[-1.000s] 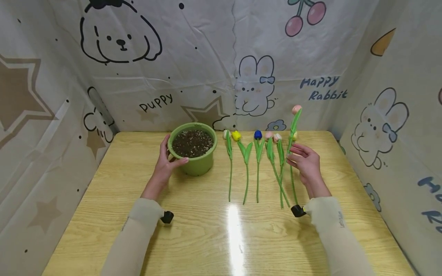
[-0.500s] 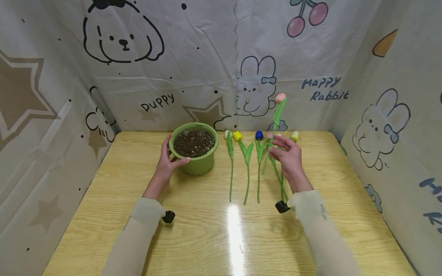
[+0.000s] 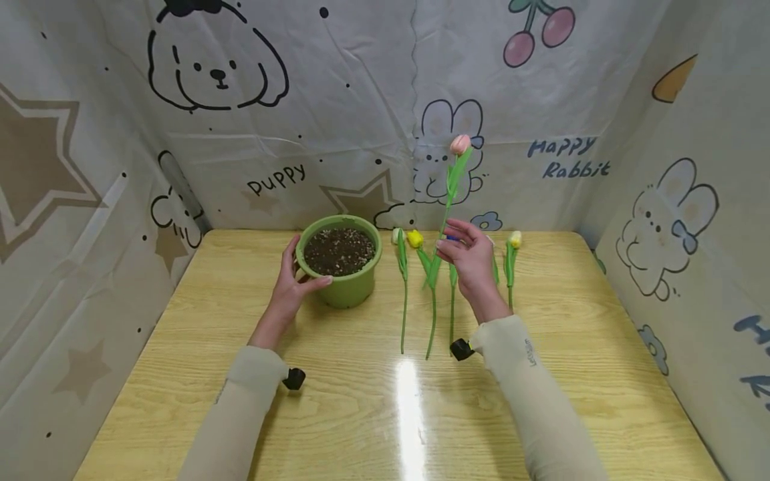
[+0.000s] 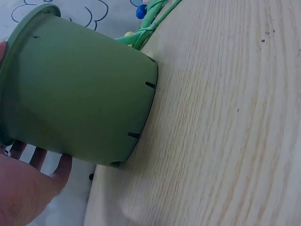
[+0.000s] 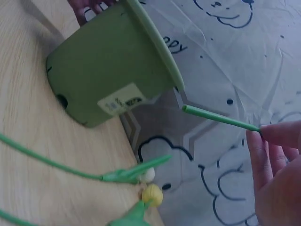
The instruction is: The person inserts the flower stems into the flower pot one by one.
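My left hand point(image 3: 285, 294) grips the side of a green flowerpot point(image 3: 345, 292) filled with dark soil point(image 3: 337, 252), thumb at the rim. In the left wrist view its fingers curl under the pot's lip. Pinched by its stem between the thumb and fingers of my right hand point(image 3: 475, 264) is a pink artificial tulip point(image 3: 460, 145), raised upright with its bloom above the hand. The right wrist view shows the stem's lower end point(image 5: 216, 116) hanging free near the pot rim, apart from it. The bloom is outside that view.
Several tulips lie in a row right of the pot: a white tulip point(image 3: 402, 260), a yellow tulip point(image 3: 415, 239), others partly behind my right hand, and a pale yellow tulip point(image 3: 514, 240) at the end. Printed cloth point(image 3: 355, 153) walls the wooden table point(image 3: 355, 414).
My right hand has carried the pink tulip left and upward, from the row's right end to above its middle. The left hand stays on the flowerpot.
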### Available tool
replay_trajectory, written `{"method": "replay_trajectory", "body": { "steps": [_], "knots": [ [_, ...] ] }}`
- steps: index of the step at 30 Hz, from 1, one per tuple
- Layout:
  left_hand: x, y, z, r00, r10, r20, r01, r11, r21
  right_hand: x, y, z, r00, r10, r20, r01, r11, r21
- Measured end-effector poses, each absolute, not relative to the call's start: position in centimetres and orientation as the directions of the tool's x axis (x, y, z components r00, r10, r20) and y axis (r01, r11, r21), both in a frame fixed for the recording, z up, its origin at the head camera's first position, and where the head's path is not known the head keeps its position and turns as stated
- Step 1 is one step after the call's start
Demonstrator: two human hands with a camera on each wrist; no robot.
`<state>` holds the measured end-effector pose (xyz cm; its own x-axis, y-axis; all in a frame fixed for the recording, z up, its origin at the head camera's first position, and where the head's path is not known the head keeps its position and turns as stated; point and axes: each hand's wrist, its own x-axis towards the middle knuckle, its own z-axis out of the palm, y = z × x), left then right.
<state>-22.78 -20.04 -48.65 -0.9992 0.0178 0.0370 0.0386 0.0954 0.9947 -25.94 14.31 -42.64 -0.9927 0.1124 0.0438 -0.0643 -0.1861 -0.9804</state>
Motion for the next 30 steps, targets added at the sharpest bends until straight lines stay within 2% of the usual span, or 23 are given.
{"method": "replay_trajectory", "body": {
  "steps": [7,15,30],
  "knots": [
    [-22.5,-19.4,-48.6,-1.000,0.006,0.026,0.027,0.059,0.998,-26.5,11.7,-41.5,-0.990,0.106,0.094,-0.115,-0.205,-0.972],
    [-22.1,-18.9,-48.7,-1.000,0.006,0.017,0.017,0.048,0.999,-27.1,8.5,-40.4,-0.982,0.120,0.147,-0.176,-0.287,-0.942],
    [-22.0,-18.5,-49.0,-0.999,0.004,0.033,0.033,0.060,0.998,-27.1,3.8,-40.3,-0.972,0.098,0.216,-0.235,-0.295,-0.926]
  ]
}}
